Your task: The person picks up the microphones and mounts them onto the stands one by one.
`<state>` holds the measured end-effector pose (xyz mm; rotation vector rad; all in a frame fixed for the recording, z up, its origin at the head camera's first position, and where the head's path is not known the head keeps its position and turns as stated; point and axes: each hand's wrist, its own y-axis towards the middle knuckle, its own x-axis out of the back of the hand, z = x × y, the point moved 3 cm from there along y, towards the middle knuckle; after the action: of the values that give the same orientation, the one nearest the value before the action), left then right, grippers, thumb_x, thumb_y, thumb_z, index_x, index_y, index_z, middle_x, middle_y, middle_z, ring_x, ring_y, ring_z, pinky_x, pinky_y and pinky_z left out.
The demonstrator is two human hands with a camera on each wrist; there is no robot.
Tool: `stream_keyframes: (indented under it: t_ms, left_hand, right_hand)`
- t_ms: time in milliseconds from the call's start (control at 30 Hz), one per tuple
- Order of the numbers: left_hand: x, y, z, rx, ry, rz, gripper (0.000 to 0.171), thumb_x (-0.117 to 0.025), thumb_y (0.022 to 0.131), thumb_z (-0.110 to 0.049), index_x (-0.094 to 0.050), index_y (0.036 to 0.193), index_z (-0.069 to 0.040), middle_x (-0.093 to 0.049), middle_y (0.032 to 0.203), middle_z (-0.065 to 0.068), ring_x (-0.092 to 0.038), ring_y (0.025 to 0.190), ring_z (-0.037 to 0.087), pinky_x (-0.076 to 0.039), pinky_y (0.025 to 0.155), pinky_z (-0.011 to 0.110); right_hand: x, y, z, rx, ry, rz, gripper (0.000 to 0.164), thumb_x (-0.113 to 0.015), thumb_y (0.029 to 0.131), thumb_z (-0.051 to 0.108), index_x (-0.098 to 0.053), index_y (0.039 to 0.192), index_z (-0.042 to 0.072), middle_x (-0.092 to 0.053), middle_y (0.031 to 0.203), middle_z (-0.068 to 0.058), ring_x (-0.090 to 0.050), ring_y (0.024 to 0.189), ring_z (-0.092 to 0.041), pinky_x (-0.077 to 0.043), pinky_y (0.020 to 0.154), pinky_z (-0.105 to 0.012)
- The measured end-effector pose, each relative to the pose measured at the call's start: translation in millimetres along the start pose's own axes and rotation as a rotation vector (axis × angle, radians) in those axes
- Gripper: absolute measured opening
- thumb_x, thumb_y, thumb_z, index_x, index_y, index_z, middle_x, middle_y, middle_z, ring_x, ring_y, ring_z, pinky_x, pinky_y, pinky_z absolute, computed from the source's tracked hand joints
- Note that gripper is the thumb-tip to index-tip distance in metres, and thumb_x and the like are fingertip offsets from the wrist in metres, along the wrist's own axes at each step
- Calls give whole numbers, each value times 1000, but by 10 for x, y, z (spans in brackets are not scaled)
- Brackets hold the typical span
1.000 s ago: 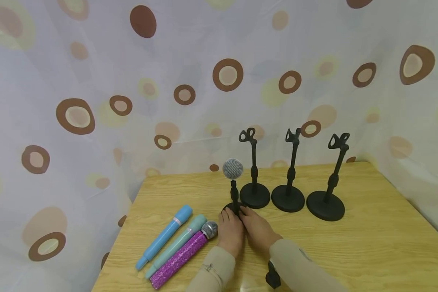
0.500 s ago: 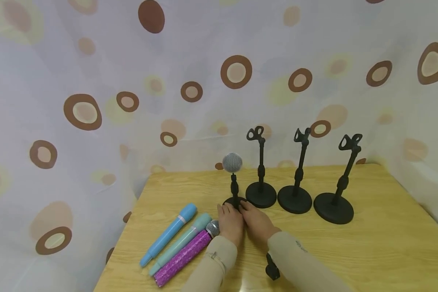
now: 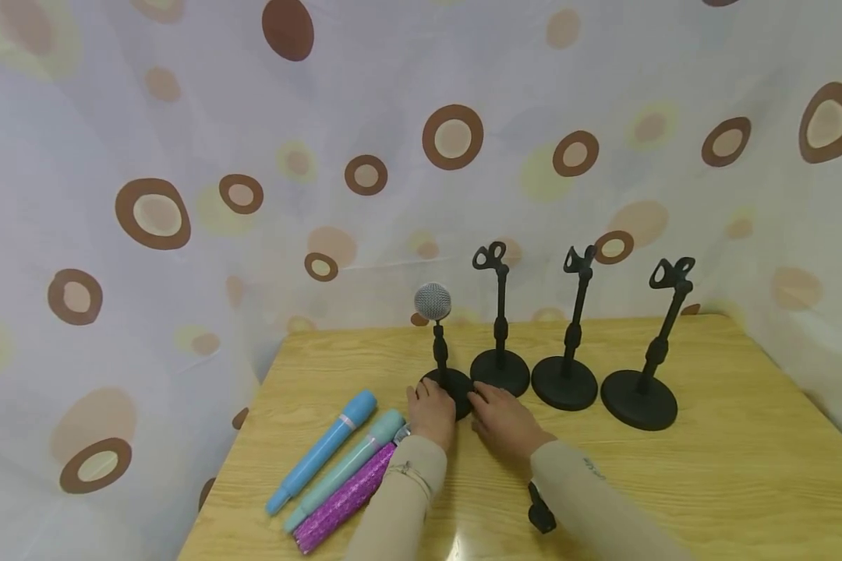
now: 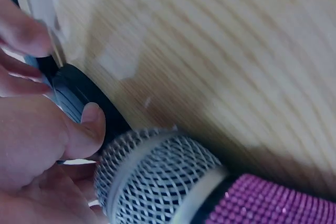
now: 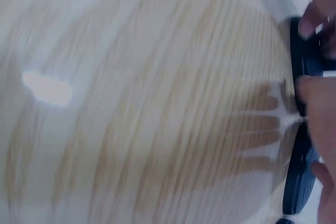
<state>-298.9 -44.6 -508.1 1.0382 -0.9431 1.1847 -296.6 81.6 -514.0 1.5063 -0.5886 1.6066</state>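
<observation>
A microphone with a silver mesh head (image 3: pixel 433 301) sits atop a short black microphone stand (image 3: pixel 440 351); the mesh faces me and hides its body. My left hand (image 3: pixel 431 409) grips the left and near rim of the round base (image 3: pixel 458 389), its thumb (image 4: pixel 93 116) against the edge in the left wrist view. At the base's right edge, my right hand (image 3: pixel 507 421) touches the rim with extended fingertips. Beside my left wrist lies a purple glittery microphone (image 3: pixel 344 502), its mesh head (image 4: pixel 157 177) close to that hand and partly hidden in the head view.
Light blue (image 3: pixel 323 452) and mint (image 3: pixel 347 467) microphones lie left of the purple one. Three black stands with bare clips (image 3: pixel 500 372) (image 3: pixel 564 382) (image 3: pixel 640 399) stand along the right. A small black piece (image 3: pixel 542 516) lies by my right sleeve. A spotted curtain (image 3: pixel 365 93) backs the wooden table (image 3: pixel 730 467).
The stand with the microphone has shifted slightly left, along with my left hand. My right hand has moved right, away from the left, and more of the base shows between them.
</observation>
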Motion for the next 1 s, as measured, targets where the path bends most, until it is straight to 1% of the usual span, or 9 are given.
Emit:
stream_keyframes:
  t_ms: [133, 300, 533, 633, 700, 767, 867, 933, 1000]
  left_hand:
    - [16, 70, 70, 0, -17, -34, 33, -62, 98, -16, -64, 128, -3, -61, 123, 11, -57, 113, 23, -44, 106, 43]
    - [-85, 202, 135, -30, -29, 30, 40, -62, 98, -14, -58, 137, -5, -57, 135, 11, -54, 124, 24, -40, 112, 47]
    - [-68, 258, 190, -22, -9, 122, 47, -65, 96, -15, -54, 140, -5, -53, 142, 14, -51, 131, 27, -34, 117, 49]
    - [39, 225, 174, -44, 32, 186, 43, -67, 95, -19, -60, 136, -11, -58, 139, 12, -53, 130, 28, -33, 117, 50]
    - [153, 206, 126, -86, 45, 198, 36, -70, 93, -22, -68, 128, -17, -66, 129, 9, -61, 120, 27, -40, 111, 51]
    - [268, 202, 49, -138, 29, 167, 24, -71, 92, -25, -74, 116, -22, -73, 112, 4, -69, 103, 25, -52, 96, 48]
    - [376, 216, -96, -230, -102, 85, 11, -71, 92, -24, -76, 101, -20, -73, 93, 1, -71, 80, 20, -59, 71, 39]
    - [391, 220, -191, -299, -177, 36, 13, -67, 96, -22, -75, 104, -17, -72, 96, 2, -70, 82, 18, -59, 66, 34]
    - [363, 218, -265, -363, -209, -4, 21, -63, 98, -22, -71, 115, -12, -71, 108, 3, -70, 93, 18, -60, 73, 32]
  right_hand:
    - [28, -16, -220, -78, -35, -53, 40, -60, 99, 20, -57, 132, -2, -51, 141, -25, -54, 127, -40, -46, 106, -52]
    - [-13, -67, -438, -217, 12, 29, 47, -54, 101, 22, -49, 139, -6, -42, 148, -29, -44, 136, -43, -39, 112, -54]
    - [-11, -89, -450, -211, 1, 49, 52, -56, 100, 19, -44, 144, -6, -37, 152, -30, -38, 141, -45, -36, 114, -56]
    - [6, -92, -429, -221, 11, 58, 53, -56, 100, 17, -43, 146, -5, -35, 154, -29, -35, 143, -44, -34, 115, -56]
    - [15, -95, -419, -219, 4, 57, 53, -57, 99, 16, -43, 145, -5, -36, 153, -29, -36, 142, -44, -34, 115, -56]
    - [19, -92, -411, -213, -12, 51, 53, -59, 98, 15, -44, 145, -5, -38, 152, -30, -38, 141, -45, -34, 115, -56]
    - [9, -72, -410, -203, -60, 34, 53, -61, 96, 15, -47, 143, -4, -41, 149, -30, -42, 138, -45, -35, 115, -57]
    - [-3, -57, -407, -203, -78, 24, 52, -62, 95, 15, -48, 142, -4, -43, 148, -30, -43, 137, -45, -35, 114, -57]
    - [-16, -42, -401, -201, -85, 10, 51, -63, 95, 15, -50, 140, -4, -45, 146, -30, -45, 135, -44, -37, 113, -57]
